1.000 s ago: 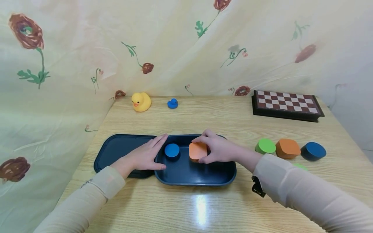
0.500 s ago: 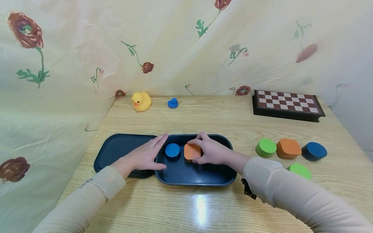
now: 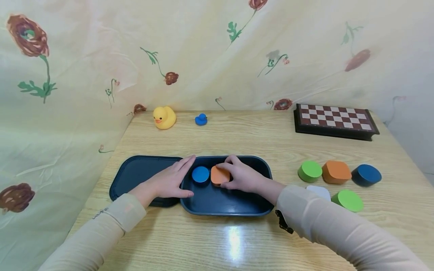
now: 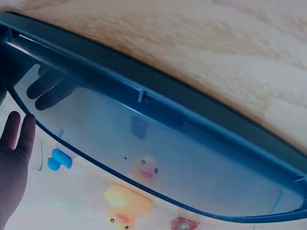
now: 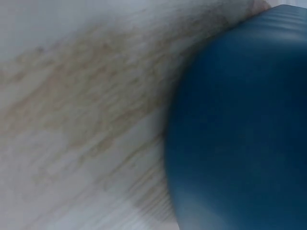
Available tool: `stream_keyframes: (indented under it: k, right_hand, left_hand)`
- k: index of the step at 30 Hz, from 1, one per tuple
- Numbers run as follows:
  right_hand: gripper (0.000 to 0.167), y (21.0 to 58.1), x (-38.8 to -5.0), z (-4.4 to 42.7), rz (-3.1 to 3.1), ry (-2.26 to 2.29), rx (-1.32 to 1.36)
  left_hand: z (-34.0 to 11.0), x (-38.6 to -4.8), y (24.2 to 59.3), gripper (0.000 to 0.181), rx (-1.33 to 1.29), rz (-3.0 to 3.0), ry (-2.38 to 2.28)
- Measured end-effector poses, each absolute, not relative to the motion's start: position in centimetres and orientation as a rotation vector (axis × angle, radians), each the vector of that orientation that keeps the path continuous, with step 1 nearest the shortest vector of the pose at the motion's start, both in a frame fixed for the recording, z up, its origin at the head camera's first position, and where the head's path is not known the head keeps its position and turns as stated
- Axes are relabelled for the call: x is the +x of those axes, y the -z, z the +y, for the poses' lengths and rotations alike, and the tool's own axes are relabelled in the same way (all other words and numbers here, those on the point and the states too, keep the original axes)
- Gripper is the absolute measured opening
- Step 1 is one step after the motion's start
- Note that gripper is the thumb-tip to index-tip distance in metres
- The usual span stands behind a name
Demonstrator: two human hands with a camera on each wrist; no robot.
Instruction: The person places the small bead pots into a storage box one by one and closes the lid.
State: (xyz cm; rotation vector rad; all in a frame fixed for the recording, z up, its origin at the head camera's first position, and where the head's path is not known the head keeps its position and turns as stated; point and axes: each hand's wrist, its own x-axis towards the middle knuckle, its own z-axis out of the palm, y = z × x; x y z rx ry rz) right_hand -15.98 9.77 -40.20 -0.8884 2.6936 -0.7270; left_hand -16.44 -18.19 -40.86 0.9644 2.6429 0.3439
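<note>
In the head view, a dark blue oblong box lies on the wooden table, its inside facing up. My right hand pinches an orange rounded-square block between thumb and fingers, inside the box. Just left of that block, a blue round block sits in the box; the two are close together. My left hand has its fingers straight and rests at the box's left end, above a flat dark lid. The left wrist view shows the lid close up; the right wrist view shows mainly the box's outer wall.
Right of the box stand a green round block, an orange block, a dark blue block, another green block and a partly hidden white piece. Behind are a yellow duck, a small blue duck and a chessboard case.
My right hand has moved left inside the box with the orange block, bringing it closer to the blue one. The white piece and nearer green block have come into view. My left hand stays put.
</note>
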Motion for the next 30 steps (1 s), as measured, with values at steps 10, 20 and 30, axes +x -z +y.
stream_keyframes:
  k: [10,20,30]
  right_hand:
    - [0.052,40.68,-15.71,9.70,2.750,0.760,-0.969]
    - [0.049,40.65,-15.65,9.60,2.761,0.782,-1.043]
    - [0.051,39.98,-15.60,9.95,2.789,0.717,-1.039]
  left_hand:
    - [-18.30,-16.42,41.00,0.104,0.966,2.650,-0.354]
    - [-18.37,-16.42,41.19,0.103,0.968,2.649,-0.370]
    - [-18.29,-16.35,41.07,0.103,0.959,2.649,-0.378]
